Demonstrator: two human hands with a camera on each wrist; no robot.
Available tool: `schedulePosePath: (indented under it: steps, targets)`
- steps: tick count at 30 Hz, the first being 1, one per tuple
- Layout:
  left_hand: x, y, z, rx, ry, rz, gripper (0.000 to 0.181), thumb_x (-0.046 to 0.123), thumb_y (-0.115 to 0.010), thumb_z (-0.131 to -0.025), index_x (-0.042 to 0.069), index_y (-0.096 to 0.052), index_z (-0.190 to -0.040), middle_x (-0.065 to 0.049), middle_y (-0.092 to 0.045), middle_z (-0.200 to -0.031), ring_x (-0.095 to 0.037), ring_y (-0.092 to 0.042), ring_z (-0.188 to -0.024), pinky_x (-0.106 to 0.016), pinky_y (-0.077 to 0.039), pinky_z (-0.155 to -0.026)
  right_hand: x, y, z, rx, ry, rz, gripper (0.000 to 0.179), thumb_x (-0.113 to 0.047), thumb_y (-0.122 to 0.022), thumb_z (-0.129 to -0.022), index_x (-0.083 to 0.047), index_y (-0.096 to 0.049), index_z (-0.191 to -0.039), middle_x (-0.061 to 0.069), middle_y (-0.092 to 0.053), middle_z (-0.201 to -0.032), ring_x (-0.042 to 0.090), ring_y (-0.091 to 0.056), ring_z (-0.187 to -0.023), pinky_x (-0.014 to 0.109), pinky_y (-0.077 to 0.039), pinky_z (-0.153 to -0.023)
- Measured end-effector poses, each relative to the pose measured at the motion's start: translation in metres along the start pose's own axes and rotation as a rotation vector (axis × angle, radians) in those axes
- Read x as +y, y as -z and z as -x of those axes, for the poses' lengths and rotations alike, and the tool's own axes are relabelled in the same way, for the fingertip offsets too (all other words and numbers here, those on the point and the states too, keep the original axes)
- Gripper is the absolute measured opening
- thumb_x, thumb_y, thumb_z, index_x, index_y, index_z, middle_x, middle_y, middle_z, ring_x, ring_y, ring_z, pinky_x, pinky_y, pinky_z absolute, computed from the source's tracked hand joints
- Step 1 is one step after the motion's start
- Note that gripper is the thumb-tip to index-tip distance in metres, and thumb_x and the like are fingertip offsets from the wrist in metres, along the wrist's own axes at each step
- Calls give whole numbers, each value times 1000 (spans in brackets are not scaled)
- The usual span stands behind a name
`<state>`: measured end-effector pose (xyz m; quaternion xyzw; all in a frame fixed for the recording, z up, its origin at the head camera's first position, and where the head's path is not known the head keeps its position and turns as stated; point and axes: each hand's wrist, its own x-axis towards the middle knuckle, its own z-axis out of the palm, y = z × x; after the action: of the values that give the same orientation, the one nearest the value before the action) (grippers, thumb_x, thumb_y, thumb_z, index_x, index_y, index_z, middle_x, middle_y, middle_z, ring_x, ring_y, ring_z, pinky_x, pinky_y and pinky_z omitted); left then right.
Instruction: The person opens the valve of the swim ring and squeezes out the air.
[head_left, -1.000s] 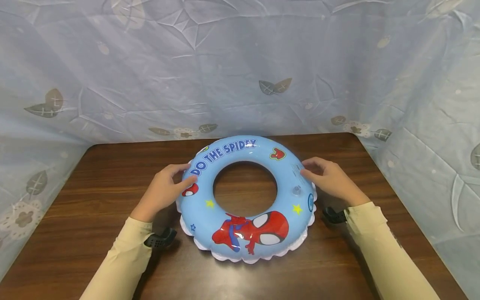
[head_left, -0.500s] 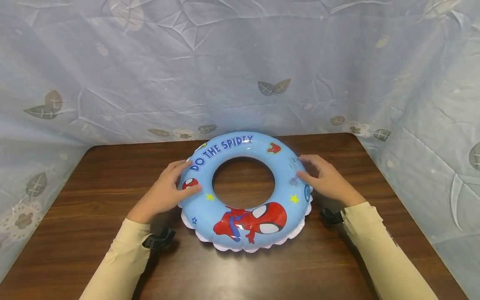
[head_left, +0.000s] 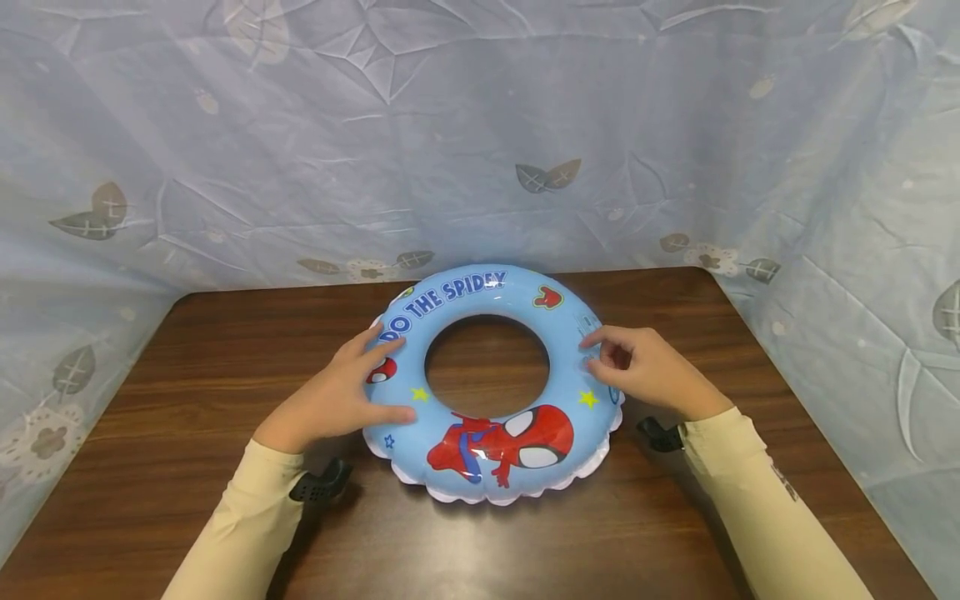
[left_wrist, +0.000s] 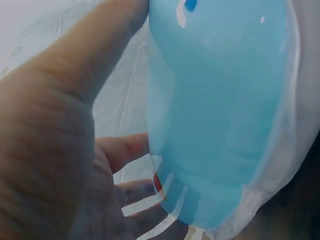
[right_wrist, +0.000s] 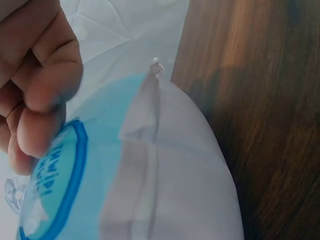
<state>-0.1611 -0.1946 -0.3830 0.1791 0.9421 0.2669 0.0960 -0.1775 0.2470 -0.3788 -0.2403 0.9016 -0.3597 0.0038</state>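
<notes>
A pale-blue inflatable swim ring [head_left: 487, 454] lies on the table, printed with a red-and-blue cartoon figure and "DO THE SPIDEY". Its underside and frilled edge are whitish. My left hand [head_left: 341, 392] rests with spread fingers on the ring's left side, thumb nearer me. The left wrist view shows thumb and fingers along the blue vinyl [left_wrist: 220, 100]. Over the ring's right side is my right hand [head_left: 652, 367], thumb and index bent with a gap between them. Just below its fingertips in the right wrist view is a clear air valve [right_wrist: 14, 195]; the other fingers are curled.
The dark wood-grain table [head_left: 480, 550] runs back to a pale blue-grey curtain [head_left: 450, 150] with leaf prints, which also hangs at both sides. A black wrist strap [head_left: 321, 483] sits at each cream sleeve [head_left: 240, 517].
The ring has shifted slightly away from me, then stayed. My left fingers have spread farther, thumb moving nearer me. My right hand has moved inward toward the valve, its fingers bending.
</notes>
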Motion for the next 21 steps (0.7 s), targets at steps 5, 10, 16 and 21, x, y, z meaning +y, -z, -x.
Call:
schedulePosePath:
  steps: [5,10,16,21]
  targets:
    - [1,0,1,1,1,0,113,74,-79,-74,19,-36,-162,-15,-8,-172,-48,-14,-154,-68,-45,-104,-3,-1,-1,-6,-22,24,19,-22,-82,-90,-15,-73,-105,-4,-57,-72,15,-54,-64,27,-47,-56]
    - [2,1,3,4,8,7,113,73,-79,-74,19,-36,-162,-15,-8,-172,-47,-15,-154,-69,-44,-105,-7,-2,-3,9,-32,54,14,-22,-82,-90,-17,-72,-99,-5,-57,-70,15,-53,-63,27,-46,-56]
    - [3,5,4,35,18,-7,108,71,-79,-76,18,-38,-161,-16,-12,-172,-45,-16,-154,-67,-45,-104,-9,-2,-6,13,-23,94,13,-22,-81,-91,-16,-71,-98,-6,-57,-70,14,-52,-63,27,-47,-57]
    - [5,4,4,41,16,-32,112,76,-76,-75,19,-37,-162,-14,-13,-172,-43,-16,-155,-67,-43,-106,-14,0,-11,4,-52,162,18,-27,-81,-91,-15,-71,-100,-5,-59,-71,14,-53,-63,29,-48,-57]
